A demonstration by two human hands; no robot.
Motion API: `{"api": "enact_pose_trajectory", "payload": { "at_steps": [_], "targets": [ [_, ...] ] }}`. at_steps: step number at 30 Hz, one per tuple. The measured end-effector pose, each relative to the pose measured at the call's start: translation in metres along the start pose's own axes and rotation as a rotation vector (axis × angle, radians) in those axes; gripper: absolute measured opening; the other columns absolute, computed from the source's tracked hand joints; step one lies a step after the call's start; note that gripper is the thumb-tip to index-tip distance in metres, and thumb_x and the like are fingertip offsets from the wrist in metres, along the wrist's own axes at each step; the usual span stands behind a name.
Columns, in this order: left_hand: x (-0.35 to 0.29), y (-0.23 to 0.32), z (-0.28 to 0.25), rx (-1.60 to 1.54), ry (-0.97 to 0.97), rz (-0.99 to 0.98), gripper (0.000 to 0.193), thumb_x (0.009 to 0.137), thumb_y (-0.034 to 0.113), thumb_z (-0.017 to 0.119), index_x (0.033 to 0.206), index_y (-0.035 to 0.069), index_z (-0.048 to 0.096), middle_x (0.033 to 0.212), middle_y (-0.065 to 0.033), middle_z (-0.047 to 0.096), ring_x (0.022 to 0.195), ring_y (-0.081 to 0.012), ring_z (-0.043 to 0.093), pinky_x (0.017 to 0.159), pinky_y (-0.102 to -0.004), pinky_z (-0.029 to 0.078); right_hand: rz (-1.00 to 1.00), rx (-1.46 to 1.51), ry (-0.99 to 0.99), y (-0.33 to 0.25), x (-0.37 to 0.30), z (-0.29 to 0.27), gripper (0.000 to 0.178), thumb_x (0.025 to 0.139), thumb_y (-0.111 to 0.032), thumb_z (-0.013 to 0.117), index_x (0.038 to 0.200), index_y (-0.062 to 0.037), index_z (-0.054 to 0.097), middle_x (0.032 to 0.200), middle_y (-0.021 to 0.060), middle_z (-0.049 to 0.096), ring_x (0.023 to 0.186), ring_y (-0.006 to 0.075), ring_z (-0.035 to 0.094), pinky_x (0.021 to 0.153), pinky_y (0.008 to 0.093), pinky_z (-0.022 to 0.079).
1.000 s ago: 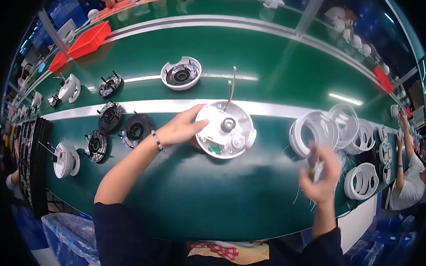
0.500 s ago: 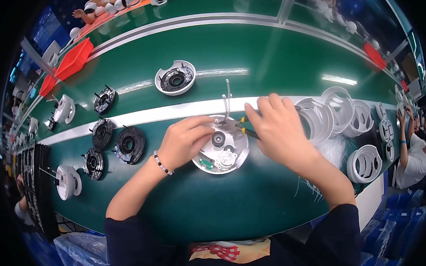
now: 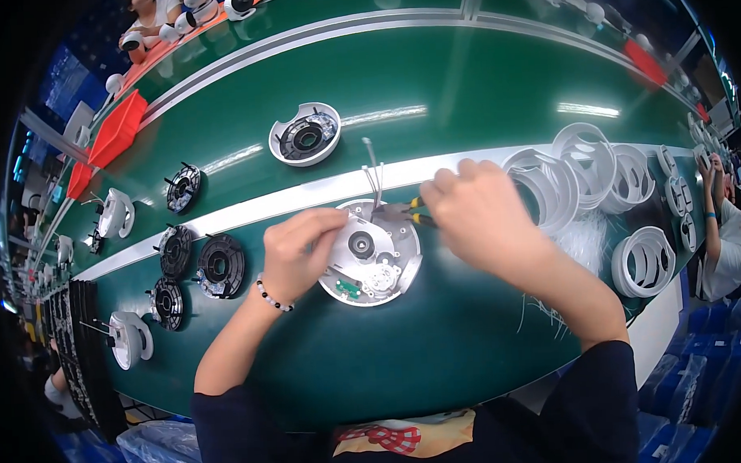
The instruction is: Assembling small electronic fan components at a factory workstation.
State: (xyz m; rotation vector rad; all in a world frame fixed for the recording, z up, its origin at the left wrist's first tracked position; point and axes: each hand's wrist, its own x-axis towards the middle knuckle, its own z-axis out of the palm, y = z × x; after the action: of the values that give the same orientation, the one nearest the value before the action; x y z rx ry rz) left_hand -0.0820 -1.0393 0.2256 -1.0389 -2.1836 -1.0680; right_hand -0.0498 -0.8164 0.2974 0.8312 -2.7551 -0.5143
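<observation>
My right hand is closed around cutting pliers with yellow-and-black handles. Their metal jaws lie over the far part of a round white housing, close to thin wires that rise out of it. Inside the housing are a black round part, a white gear and a small green circuit board. At the housing's left edge, my left hand has thumb and fingers pinched together; whatever is between them is too small to make out.
Several black ring-shaped assemblies lie at the left, beside white camera-like units. A white shell with a black assembly inside stands beyond. White rings and a heap of clear strips lie right. Other people are further off.
My left hand has drawn back left, from beside the wires to the housing's edge. The pliers remain by the wires. The whole view has shifted slightly.
</observation>
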Motion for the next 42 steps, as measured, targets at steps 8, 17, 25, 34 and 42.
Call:
{"api": "enact_pose_trajectory", "payload": {
  "at_steps": [8, 17, 25, 34, 42],
  "targets": [
    [0.049, 0.046, -0.037, -0.346, 0.433, 0.05, 0.017, 0.076, -0.01, 0.054, 0.091, -0.005, 0.059, 0.086, -0.0138, 0.062, 0.076, -0.0186, 0.061, 0.07, -0.0268, 0.049, 0.107, 0.728, 0.559, -0.005, -0.08, -0.033, 0.051, 0.053, -0.017, 0.069, 0.102, -0.0035, 0.059, 0.073, 0.0061, 0.056, 0.061, 0.0201, 0.052, 0.055, 0.0306, 0.038],
    [0.068, 0.048, -0.029, -0.077, -0.018, 0.112, 0.057, 0.072, -0.006, 0.052, 0.127, 0.002, 0.037, 0.12, -0.0126, 0.05, 0.109, -0.0239, 0.049, 0.089, -0.0334, 0.039, -0.135, 0.952, 0.323, -0.072, -0.104, 0.001, 0.054, 0.053, -0.02, 0.069, 0.104, -0.0053, 0.059, 0.079, 0.0031, 0.052, 0.065, 0.0173, 0.048, 0.055, 0.0283, 0.035],
    [-0.021, -0.004, -0.018, -0.706, -0.452, -0.873, 0.046, 0.085, 0.017, 0.053, 0.123, 0.001, 0.034, 0.109, -0.0108, 0.051, 0.094, -0.0182, 0.054, 0.077, -0.0318, 0.048, -0.212, 0.996, 0.153, -0.088, -0.099, 0.024, 0.058, 0.049, -0.021, 0.07, 0.105, -0.0087, 0.059, 0.079, 0.0018, 0.052, 0.065, 0.0174, 0.048, 0.057, 0.0286, 0.037],
    [0.041, -0.075, -0.082, -0.891, 0.219, -0.899, 0.034, 0.087, 0.011, 0.04, 0.117, -0.005, 0.034, 0.113, -0.0183, 0.047, 0.1, -0.0293, 0.053, 0.081, -0.0425, 0.049, -0.068, 0.854, 0.041, -0.104, -0.098, 0.047, 0.061, 0.052, -0.022, 0.07, 0.109, -0.0072, 0.055, 0.084, 0.0039, 0.049, 0.076, 0.0201, 0.046, 0.066, 0.0325, 0.035],
    [0.074, -0.206, -0.043, -0.858, 0.427, -1.111, 0.036, 0.083, 0.007, 0.046, 0.112, -0.013, 0.036, 0.111, -0.0229, 0.044, 0.1, -0.0366, 0.05, 0.076, -0.0393, 0.054, -0.087, 0.812, 0.025, -0.113, -0.091, 0.045, 0.062, 0.056, -0.023, 0.07, 0.111, -0.0033, 0.05, 0.107, 0.0122, 0.045, 0.089, 0.0258, 0.047, 0.079, 0.037, 0.037]
  ]
}}
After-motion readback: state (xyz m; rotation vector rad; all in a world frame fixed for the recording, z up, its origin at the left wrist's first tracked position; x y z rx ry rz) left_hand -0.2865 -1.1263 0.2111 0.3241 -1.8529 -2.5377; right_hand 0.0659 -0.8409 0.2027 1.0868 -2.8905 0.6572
